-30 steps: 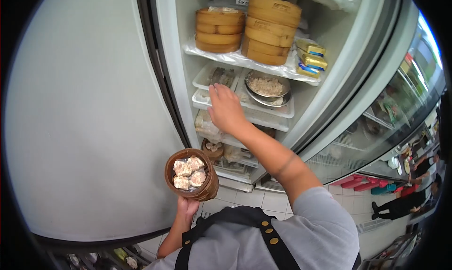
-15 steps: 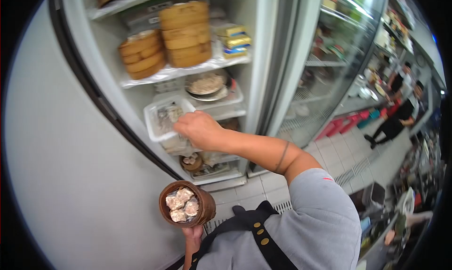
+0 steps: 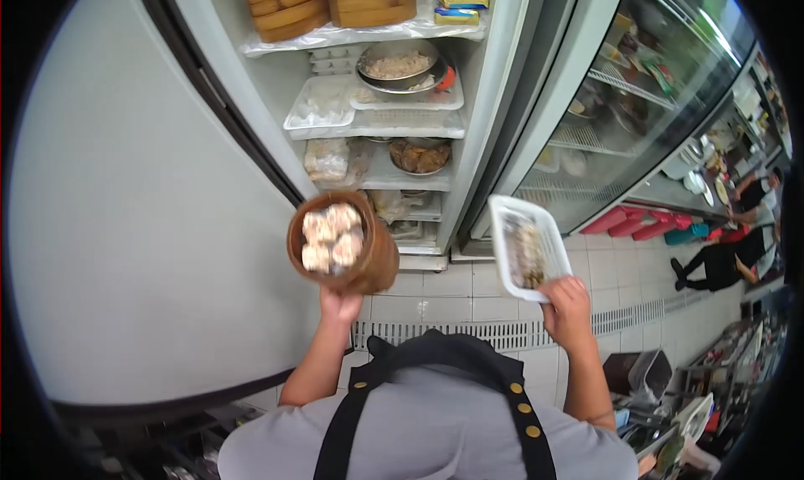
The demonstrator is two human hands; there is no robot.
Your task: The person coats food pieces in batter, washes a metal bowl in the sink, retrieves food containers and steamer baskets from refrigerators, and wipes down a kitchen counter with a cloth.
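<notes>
My left hand is closed under a stack of round bamboo steamers, holding it from below. In the top steamer lie several pale dumplings. On the right, my right hand grips the near end of a white plastic tray, fingers closed on its rim. Greyish food pieces lie inside this tray, too small to name. The tray is held in the air, apart from the fridge shelves and from the steamers.
An open fridge ahead has shelves with steamers, metal bowls, a white tray and a bowl of brown food. Its grey door fills the left. A glass fridge door stands right. People are at the far right.
My right hand has taken the white tray out of the fridge and moved it to the right. The steamers in my left hand have risen a little in view.
</notes>
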